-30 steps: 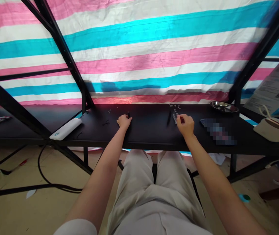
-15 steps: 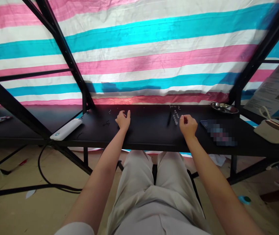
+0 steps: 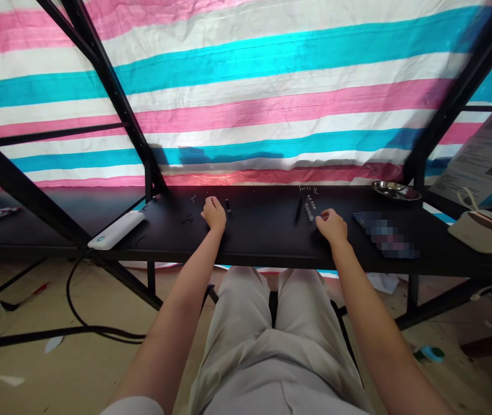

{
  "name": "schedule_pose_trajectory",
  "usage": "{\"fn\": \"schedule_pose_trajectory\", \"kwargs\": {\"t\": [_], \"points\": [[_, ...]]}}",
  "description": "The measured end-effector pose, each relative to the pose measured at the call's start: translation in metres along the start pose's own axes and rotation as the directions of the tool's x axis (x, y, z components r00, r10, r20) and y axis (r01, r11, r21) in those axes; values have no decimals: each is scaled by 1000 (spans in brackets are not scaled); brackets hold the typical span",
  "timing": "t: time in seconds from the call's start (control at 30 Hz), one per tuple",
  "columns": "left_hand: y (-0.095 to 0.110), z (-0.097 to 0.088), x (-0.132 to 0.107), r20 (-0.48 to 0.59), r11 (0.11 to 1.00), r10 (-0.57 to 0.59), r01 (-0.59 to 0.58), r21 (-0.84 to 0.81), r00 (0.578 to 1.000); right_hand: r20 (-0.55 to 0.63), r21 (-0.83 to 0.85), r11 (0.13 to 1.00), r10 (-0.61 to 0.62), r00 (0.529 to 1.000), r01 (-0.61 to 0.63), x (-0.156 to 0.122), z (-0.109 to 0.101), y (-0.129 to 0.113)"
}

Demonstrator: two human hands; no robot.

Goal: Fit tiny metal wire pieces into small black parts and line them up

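My left hand [image 3: 215, 214] rests on the black tabletop with its fingers curled in; anything inside them is hidden. Just to its right stands a small dark piece with pale ends [image 3: 228, 206], apart from the fingers. My right hand [image 3: 332, 225] is closed in a pinch beside a cluster of small clear pieces [image 3: 309, 208]; whatever the fingertips hold is too small to make out. Left of that cluster lies a slim black pen-like stick [image 3: 299, 210]. Some thin dark bits [image 3: 187, 219] lie to the left of my left hand.
A white power-bank-like device [image 3: 117, 229] lies at the left by the black frame post. On the right are a phone [image 3: 384, 235] with a blurred screen, a shiny metal dish [image 3: 396, 191] and a beige pouch [image 3: 481, 230]. Striped sheeting [image 3: 272, 86] hangs behind the table [image 3: 267, 230].
My left hand has shifted slightly left and curled its fingers, and the small dark piece now shows beside it. My right hand has turned, its fingertips now pointing left toward the clear pieces.
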State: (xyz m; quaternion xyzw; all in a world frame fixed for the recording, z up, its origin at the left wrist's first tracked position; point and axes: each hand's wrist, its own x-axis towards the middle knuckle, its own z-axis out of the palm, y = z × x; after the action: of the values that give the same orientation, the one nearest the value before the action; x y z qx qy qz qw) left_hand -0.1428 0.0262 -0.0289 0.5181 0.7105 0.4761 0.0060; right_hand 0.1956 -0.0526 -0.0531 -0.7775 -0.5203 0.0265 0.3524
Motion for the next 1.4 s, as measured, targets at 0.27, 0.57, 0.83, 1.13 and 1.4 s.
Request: {"fn": "schedule_pose_trajectory", "kwargs": {"t": [0.27, 0.57, 0.83, 1.13, 1.4], "points": [[2, -1, -1, -10, 999, 27, -27, 32, 1000, 73, -127, 985, -105, 992, 113, 0, 5, 1], [1, -4, 2, 0, 998, -57, 57, -16, 998, 84, -184, 969, -151, 985, 164, -3, 4, -2], [16, -15, -3, 3, 989, 144, -144, 36, 990, 69, -168, 966, -188, 980, 197, 1, 9, 2], [77, -8, -71, 318, 666, 740, -714, -216, 593, 124, -148, 972, -166, 978, 184, 5, 9, 1], [106, 34, -112, 460, 589, 764, -780, -211, 452, 142, -153, 969, -174, 974, 196, 7, 10, 1]]}}
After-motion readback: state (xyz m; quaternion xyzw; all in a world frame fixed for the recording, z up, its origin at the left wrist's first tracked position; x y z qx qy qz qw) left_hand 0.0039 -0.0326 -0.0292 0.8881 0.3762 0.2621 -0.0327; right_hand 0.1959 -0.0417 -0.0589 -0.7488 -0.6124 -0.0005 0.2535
